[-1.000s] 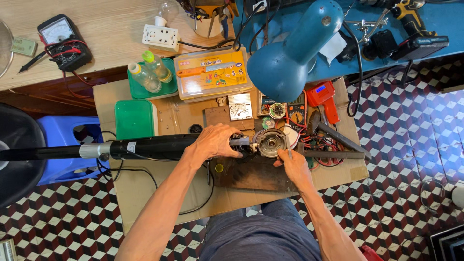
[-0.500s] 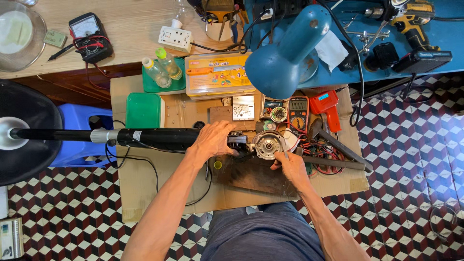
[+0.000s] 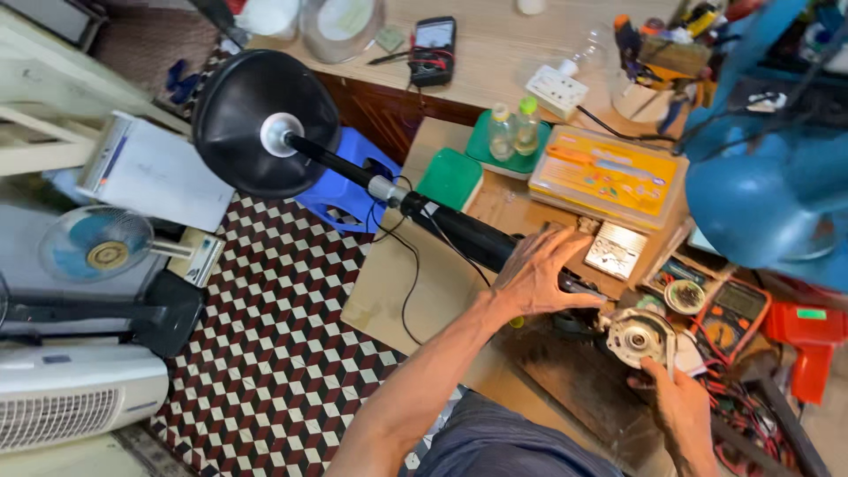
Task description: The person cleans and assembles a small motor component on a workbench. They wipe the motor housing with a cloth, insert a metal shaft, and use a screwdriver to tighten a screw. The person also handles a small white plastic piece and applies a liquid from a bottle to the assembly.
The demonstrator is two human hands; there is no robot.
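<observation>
Fan stand [image 3: 459,231]: long black pole lying flat across worktop [image 3: 415,283], chrome neck, round black base [image 3: 252,124] overhanging floor far from left hand. Left hand [image 3: 539,274] on pole's motor end, grip spread flat over it. Right hand [image 3: 676,406] just beside, grip pinching silver round motor housing [image 3: 638,336] from below. Orange multimeter [image 3: 733,318] near right hand.

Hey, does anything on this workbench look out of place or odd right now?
Yes: a stand fan lies on its side across the workbench. Its round black base overhangs the floor, so it looks precarious. The left hand presses on the black pole, and the right hand is at the bare motor.
</observation>
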